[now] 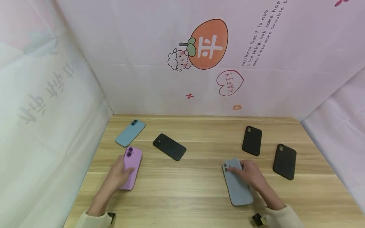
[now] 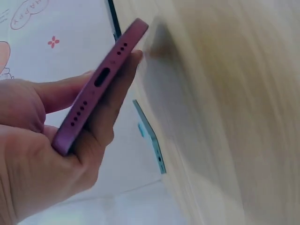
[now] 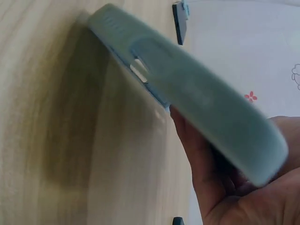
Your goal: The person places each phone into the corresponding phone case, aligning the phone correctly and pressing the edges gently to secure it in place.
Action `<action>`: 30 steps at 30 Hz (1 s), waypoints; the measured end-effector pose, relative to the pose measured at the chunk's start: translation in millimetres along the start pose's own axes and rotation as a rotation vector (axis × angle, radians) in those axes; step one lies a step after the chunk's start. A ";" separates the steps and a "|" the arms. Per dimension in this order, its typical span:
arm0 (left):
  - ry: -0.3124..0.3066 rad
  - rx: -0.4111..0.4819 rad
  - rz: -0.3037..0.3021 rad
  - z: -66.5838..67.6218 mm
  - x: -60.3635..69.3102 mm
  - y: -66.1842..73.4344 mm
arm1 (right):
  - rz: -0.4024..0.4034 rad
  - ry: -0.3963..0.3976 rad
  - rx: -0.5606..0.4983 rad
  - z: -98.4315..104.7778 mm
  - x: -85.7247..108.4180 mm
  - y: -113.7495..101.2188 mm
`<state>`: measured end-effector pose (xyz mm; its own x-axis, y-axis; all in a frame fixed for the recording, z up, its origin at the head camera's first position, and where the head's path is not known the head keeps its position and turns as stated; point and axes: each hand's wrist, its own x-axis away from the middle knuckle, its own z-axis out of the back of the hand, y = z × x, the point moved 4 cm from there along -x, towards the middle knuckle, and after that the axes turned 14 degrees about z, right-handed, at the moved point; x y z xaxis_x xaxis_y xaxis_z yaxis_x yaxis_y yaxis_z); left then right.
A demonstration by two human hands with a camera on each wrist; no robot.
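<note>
My left hand (image 1: 118, 174) grips a purple phone (image 1: 133, 164) by its long edges, back up, with the thumb across the back. In the left wrist view, the phone's bottom edge with its charging port (image 2: 102, 77) faces the camera, raised off the tabletop. A grey-blue phone case (image 1: 237, 186) is held in my right hand (image 1: 251, 174), thumb by the camera corner and fingers underneath. The right wrist view shows the case's bottom edge with a port cutout (image 3: 139, 70), tilted above the wood. Whether a phone sits inside is hidden.
Behind the left hand lies a light blue phone (image 1: 130, 133), with a black phone (image 1: 169, 146) to its right. Two black phone cases, a farther one (image 1: 252, 141) and a nearer one (image 1: 284, 161), lie at the right. White printed cloth (image 1: 142, 88) encloses the wooden table (image 1: 185, 183).
</note>
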<state>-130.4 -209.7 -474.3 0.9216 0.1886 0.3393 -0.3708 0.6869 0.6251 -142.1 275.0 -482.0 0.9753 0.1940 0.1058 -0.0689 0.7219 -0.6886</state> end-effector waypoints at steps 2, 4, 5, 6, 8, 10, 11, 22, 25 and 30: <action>-0.011 0.052 -0.011 -0.6 1.8 3.0 | 0.000 -0.005 -0.037 1.7 0.5 -1.5; -0.021 0.111 -0.016 -2.0 3.2 6.4 | -0.003 -0.002 -0.085 3.7 0.7 -3.4; -0.025 0.138 -0.018 -3.0 3.7 8.4 | -0.003 0.002 -0.113 4.7 0.8 -4.8; -0.030 0.164 -0.014 -4.4 3.9 10.3 | 0.007 0.007 -0.135 6.0 0.5 -6.9; -0.040 0.214 -0.008 -8.1 3.9 14.3 | 0.020 0.019 -0.169 9.1 -0.3 -11.6; -0.063 0.259 0.012 -13.0 4.1 18.3 | 0.039 0.037 -0.179 12.7 -1.0 -18.6; -0.073 0.281 0.020 -15.9 4.0 20.5 | 0.047 0.046 -0.185 14.3 -1.6 -22.4; -0.417 0.764 0.041 -65.7 14.6 60.2 | 0.107 0.074 -0.256 20.2 -11.6 -66.7; -0.519 0.817 0.021 -79.5 18.1 72.0 | 0.132 0.081 -0.292 18.2 -15.1 -80.7; -0.592 0.835 -0.009 -95.7 24.7 86.9 | 0.156 0.082 -0.371 12.4 -19.3 -100.6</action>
<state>-128.9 -78.2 -478.8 0.8040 -0.3465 0.4832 -0.5342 -0.0640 0.8429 -156.7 206.9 -405.9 0.9737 0.2176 -0.0677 -0.1516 0.3968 -0.9053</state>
